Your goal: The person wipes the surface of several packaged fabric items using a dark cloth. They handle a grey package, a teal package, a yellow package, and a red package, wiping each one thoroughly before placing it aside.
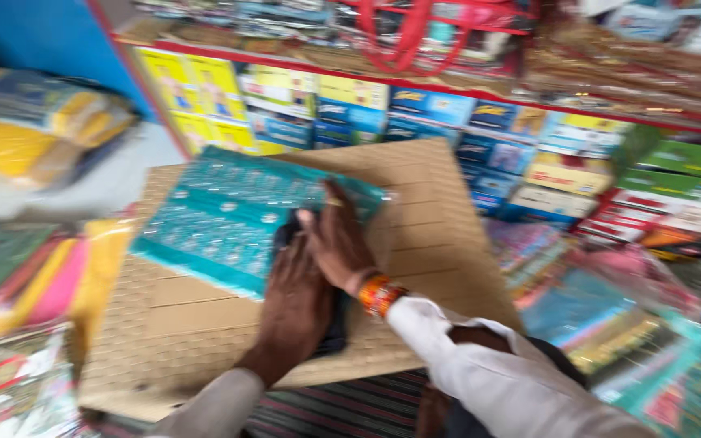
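A teal patterned cloth in a clear packet [229,215] lies on a large brown cardboard sheet [440,243]. My left hand [295,308] rests flat on a dark object [336,332] beside the packet's right edge. My right hand [336,239], with an orange band at the wrist, lies across the packet's right end, fingers spread over it. The frame is blurred, so the dark object's kind and whether either hand grips anything are unclear.
Shelves of yellow, blue and green boxes [415,113] run behind the cardboard. Stacks of packed coloured cloth lie at the left [26,276] and right [610,324]. A striped mat [342,410] shows below the cardboard.
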